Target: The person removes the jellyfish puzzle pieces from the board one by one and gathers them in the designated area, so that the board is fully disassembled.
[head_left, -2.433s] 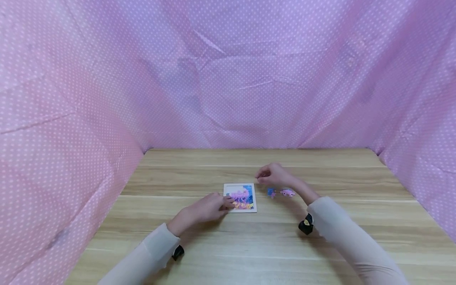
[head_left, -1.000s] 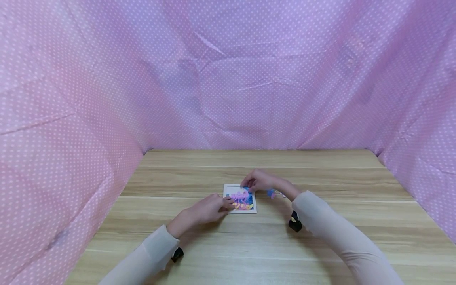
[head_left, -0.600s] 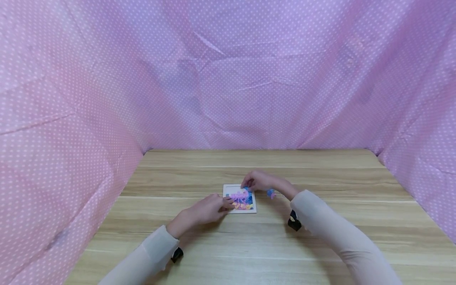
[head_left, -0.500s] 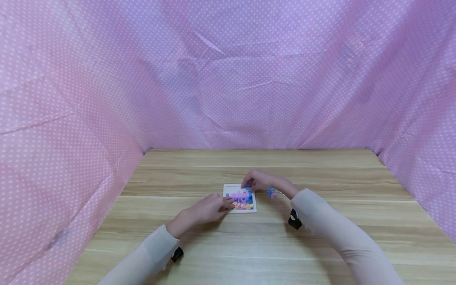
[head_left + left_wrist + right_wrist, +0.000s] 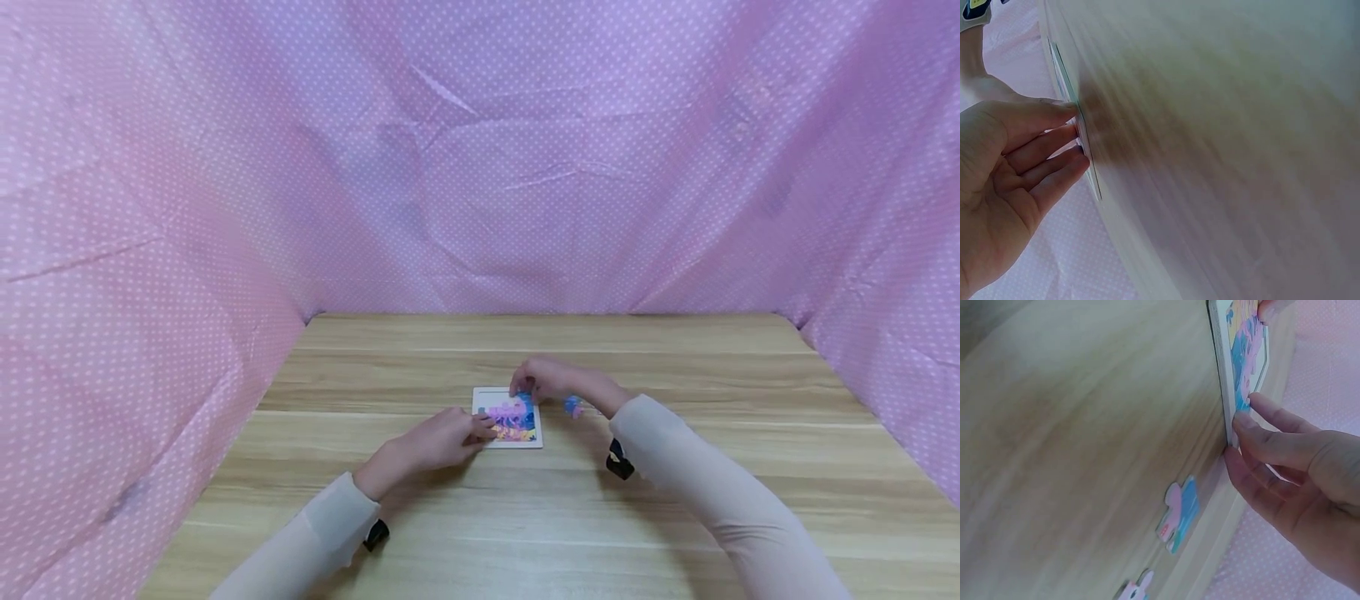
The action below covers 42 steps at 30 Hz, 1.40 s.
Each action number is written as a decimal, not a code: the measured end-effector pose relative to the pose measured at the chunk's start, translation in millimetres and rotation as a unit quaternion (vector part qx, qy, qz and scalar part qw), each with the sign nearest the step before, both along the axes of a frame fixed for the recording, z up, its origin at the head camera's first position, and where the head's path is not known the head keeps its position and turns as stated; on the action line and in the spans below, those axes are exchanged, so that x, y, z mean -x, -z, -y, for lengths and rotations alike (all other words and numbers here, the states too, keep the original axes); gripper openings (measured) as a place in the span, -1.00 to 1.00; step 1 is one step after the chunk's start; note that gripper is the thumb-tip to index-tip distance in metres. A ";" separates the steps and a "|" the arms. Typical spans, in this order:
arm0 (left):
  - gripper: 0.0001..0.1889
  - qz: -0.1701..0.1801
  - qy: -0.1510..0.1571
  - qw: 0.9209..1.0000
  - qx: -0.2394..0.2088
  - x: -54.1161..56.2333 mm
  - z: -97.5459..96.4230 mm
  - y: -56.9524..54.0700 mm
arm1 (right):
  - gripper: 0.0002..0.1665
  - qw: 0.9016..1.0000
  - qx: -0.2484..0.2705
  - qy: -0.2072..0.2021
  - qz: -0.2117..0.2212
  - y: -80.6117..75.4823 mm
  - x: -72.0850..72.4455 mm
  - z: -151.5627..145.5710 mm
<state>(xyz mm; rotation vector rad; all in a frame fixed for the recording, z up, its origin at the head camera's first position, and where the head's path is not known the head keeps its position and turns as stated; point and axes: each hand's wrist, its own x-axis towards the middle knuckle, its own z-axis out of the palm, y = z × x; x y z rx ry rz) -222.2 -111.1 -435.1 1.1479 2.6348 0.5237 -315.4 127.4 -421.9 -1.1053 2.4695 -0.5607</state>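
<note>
A square jigsaw puzzle tray [image 5: 504,444] with a white rim lies flat on the table, showing a pink jellyfish over blue and yellow. Its far left part is bare white. My left hand [image 5: 442,437] holds the tray's near left edge, fingertips on the picture and thumb at the border. At the far right corner, my right hand [image 5: 549,379] pinches a blue puzzle piece [image 5: 1242,405] against the picture; its fingers cover most of the piece. Right of the tray lies a loose pink and blue puzzle piece [image 5: 573,406], close under the right wrist.
Another loose piece [image 5: 1134,591] with a drawn eye lies farther right, mostly hidden by the right forearm in the head view. The wooden table [image 5: 495,525] ends at a pink dotted curtain [image 5: 480,208] behind and at both sides.
From right of the tray, my right hand has moved left and down onto its far right corner, staying nearly still there lately. My left hand has kept its place.
</note>
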 end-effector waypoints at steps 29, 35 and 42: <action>-0.74 -0.009 0.005 1.000 -0.001 -0.2 -0.2 1.1 | -0.69 0.998 0.053 0.009 0.014 0.5 -1.8 -4.7; -0.74 -0.014 0.009 1.000 -0.004 0.3 0.5 2.0 | -0.76 0.996 0.086 0.009 0.034 4.3 2.3 -14.9; -0.73 -0.013 0.009 1.000 -0.003 2.2 1.1 1.2 | -0.79 0.986 0.146 0.034 0.066 6.0 1.9 -26.7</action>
